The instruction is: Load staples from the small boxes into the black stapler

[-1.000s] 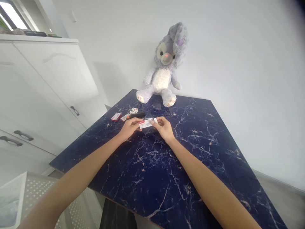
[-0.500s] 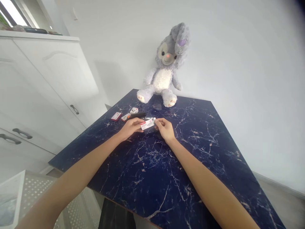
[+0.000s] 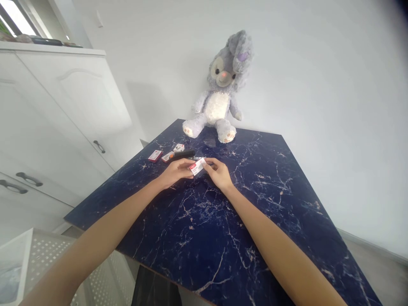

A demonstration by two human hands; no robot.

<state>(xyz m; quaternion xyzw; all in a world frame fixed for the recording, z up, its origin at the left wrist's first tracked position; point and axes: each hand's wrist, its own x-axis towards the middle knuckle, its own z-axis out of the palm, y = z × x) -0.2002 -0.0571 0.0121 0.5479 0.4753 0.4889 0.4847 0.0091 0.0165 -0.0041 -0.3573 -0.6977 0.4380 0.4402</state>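
Over the dark blue marble table (image 3: 204, 221), both my hands pinch a small white and red box (image 3: 196, 166). My left hand (image 3: 174, 172) grips its left end with closed fingers. My right hand (image 3: 219, 173) holds its right end, fingers curled round it. Just behind the box lies a black stapler (image 3: 183, 154) with its metal part showing beside my right fingers. Three more small red and white boxes (image 3: 155, 155) lie to the left of the stapler.
A grey and white plush rabbit (image 3: 219, 91) sits at the table's far edge against the white wall. White cabinets with dark handles (image 3: 100, 147) stand on the left. A white perforated rack (image 3: 41, 259) is at the lower left, below the table's edge.
The small box has tilted and looks shorter as my hands have drawn closer together on it. Both hands stay at the same spot over the table.
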